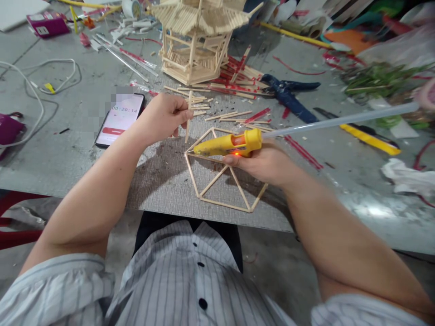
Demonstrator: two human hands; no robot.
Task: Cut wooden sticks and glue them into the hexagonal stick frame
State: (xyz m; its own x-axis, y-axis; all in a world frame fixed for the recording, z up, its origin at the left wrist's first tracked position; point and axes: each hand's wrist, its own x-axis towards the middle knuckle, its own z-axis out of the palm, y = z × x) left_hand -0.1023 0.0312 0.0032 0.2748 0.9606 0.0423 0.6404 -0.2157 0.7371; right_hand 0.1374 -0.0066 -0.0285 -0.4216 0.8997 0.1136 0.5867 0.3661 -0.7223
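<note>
Left hand (166, 117) first: the fingers (181, 118) are pinched shut on a thin wooden stick (188, 120), holding it pretty much upright. Its lower end hangs just above the left corner of the hexagon frame (224, 204); can't tell if it actually touches. The right hand (268, 163) is wrapped tight around a yellow glue gun (227, 144), thumb along the side. The nozzle points left at that same corner and there's a little red light glowing on the body. A long clear glue stick (340, 121) pokes out the back, off to the right.

The frame lies flat on the grey table (68, 154), right at the near edge, under both hands. Loose sticks (224, 115) are scattered just behind it. Further back stands a stick-built pavilion (193, 40), with a blue tool (288, 93) to its right. Left of the left hand there's a phone (120, 118) showing a timer, and a white cable (37, 90) beyond that.
</note>
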